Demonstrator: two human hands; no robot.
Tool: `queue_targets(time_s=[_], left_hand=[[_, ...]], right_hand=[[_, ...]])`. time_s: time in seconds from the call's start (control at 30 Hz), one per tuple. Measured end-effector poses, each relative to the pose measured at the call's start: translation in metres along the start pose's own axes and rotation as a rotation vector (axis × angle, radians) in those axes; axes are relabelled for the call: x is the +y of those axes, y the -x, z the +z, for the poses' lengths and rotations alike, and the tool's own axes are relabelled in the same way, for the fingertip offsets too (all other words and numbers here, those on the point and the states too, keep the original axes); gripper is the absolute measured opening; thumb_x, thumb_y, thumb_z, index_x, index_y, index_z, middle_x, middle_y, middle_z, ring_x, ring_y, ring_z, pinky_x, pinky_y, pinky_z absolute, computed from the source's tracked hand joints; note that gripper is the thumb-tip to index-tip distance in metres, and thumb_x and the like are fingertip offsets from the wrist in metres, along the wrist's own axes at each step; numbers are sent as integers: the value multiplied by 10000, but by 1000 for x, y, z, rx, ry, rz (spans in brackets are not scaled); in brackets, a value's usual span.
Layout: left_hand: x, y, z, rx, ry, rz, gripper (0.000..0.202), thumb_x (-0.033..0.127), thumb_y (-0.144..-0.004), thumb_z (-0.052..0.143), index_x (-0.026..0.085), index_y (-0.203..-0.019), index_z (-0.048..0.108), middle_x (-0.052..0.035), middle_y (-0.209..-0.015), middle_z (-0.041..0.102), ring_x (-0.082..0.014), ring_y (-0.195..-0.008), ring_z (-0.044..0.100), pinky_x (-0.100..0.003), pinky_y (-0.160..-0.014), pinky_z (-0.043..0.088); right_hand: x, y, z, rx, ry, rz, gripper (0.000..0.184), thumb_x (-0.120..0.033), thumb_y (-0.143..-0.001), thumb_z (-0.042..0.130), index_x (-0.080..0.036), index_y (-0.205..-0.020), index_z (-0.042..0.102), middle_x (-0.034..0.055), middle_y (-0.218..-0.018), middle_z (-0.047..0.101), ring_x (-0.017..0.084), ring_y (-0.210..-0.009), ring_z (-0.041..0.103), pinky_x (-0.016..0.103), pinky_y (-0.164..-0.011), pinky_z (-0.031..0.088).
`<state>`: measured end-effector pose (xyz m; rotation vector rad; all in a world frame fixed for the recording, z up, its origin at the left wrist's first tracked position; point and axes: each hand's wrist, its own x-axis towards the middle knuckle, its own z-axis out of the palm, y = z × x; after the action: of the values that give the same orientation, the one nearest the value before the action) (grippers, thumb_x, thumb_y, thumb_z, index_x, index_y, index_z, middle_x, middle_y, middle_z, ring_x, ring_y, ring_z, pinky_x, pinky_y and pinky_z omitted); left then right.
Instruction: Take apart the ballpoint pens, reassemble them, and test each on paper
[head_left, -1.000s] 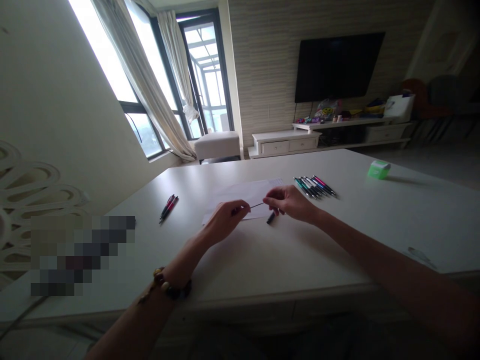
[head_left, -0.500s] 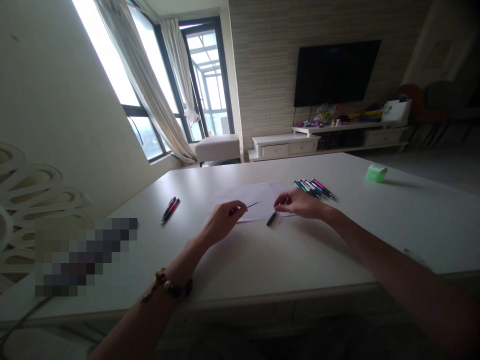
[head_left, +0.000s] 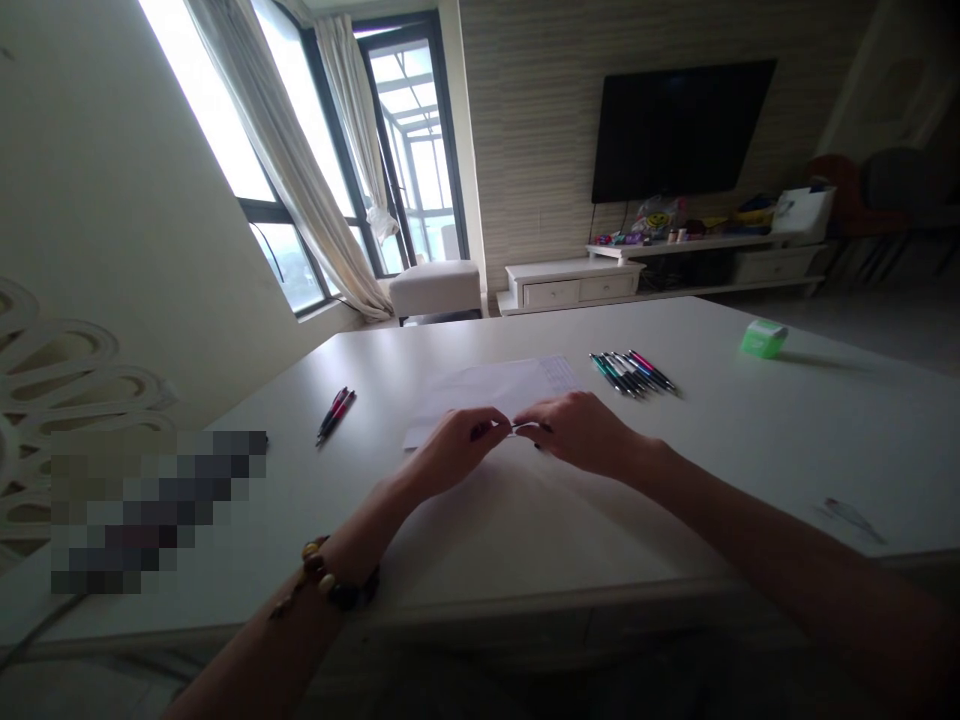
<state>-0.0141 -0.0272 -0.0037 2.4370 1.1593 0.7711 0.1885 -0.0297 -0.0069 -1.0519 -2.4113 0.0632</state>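
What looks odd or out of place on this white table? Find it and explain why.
A thin grey streak lies near the right edge of the white table, away from the pens. It looks like a smudge or reflection; the view cannot settle which.

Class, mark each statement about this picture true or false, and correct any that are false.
1. A beaded bracelet is on the left wrist. True.
2. The hands are at opposite ends of the table. False: the left hand and right hand are close together at the edge of the sheet of paper, with a small pen part between them.
3. The green box is on the floor. False: the green box is on the white table.
4. A group of pens lies to the right of the paper. True.
5. A pair of pens lies to the left of the paper. True.
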Motion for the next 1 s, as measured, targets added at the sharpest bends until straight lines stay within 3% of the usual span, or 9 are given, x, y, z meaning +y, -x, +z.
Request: queue_targets(time_s=[0.1,0.27,0.43,0.53,0.63,0.77,1.0], left_hand=[[-1,0,0,-8,0,-22,333,403,-871,455,164,-891,685,9,-625,576,-95,-558,438,-205,-540,347],[-7,-2,-3,56,19,-62,346,441,-861,465,167,-894,674,3,-635,583,-103,-572,459,-216,-562,363],[-11,-3,-4,71,24,-81,361,452,-856,463,156,-900,665,-14,-658,604,-114,-586,485,-223,-577,385],[-13,-3,-5,75,13,-78,356,431,-859,459,156,-956,664,-21,-690,617,-115,-598,498,-221,-575,396],[-15,-3,-4,89,42,-74,348,392,-862,464,157,-1046,644,-34,-750,648,-125,-647,545,-228,-613,433],[-15,-3,-3,81,133,-89,386,420,-854,486,158,-1108,610,-65,-833,698,-147,-693,615,-267,-688,493],[-13,-2,-5,58,150,-168,437,461,-821,531,169,-1139,598,-93,-914,717,-167,-649,643,-308,-649,521]], right_hand=[[7,0,-6,-14,48,37,208,-292,-866,539,-245,-934,730,72,-886,722,225,-819,640,298,-715,414],[36,4,-30,72,32,197,165,-277,-795,615,-243,-888,747,59,-869,726,223,-774,645,309,-709,437],[58,13,-43,-142,-137,325,141,-248,-697,677,-219,-808,758,31,-732,720,182,-641,637,263,-599,448],[55,15,-42,-294,-175,318,142,-208,-681,653,-197,-779,755,33,-721,717,173,-638,639,241,-577,447],[49,13,-41,-338,-169,278,183,-195,-686,621,-180,-814,751,36,-740,714,166,-666,642,222,-589,447],[46,11,-40,-325,-129,293,238,-190,-686,612,-170,-886,741,45,-778,707,156,-669,632,217,-596,444],[51,10,-38,-184,-61,324,283,-190,-696,632,-168,-966,713,42,-779,684,148,-687,625,224,-657,454]])
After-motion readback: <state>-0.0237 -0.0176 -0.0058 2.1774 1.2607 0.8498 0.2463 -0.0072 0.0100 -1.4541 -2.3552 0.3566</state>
